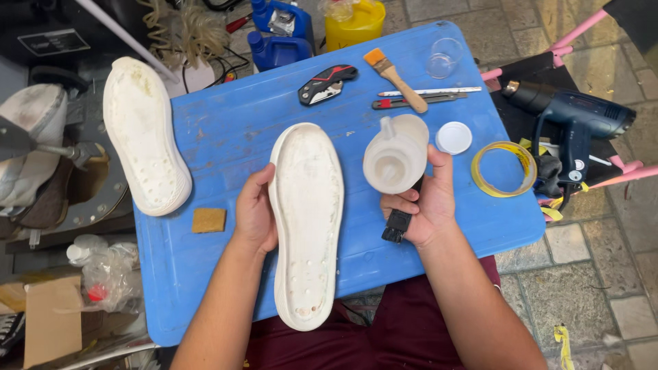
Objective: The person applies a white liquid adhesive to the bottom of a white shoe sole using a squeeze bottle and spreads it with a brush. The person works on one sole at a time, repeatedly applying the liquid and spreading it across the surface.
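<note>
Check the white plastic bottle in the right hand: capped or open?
Open. White plastic bottle shows a bare mouth; its round white cap lies apart on the blue board.

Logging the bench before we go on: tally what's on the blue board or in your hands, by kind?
Shoe soles: 2, one in the left hand, one lying
Brushes: 2
White bottle in the right hand: 1
White cap: 1
Knives: 2
Sponge: 1
Tape roll: 1
Total: 10
</note>
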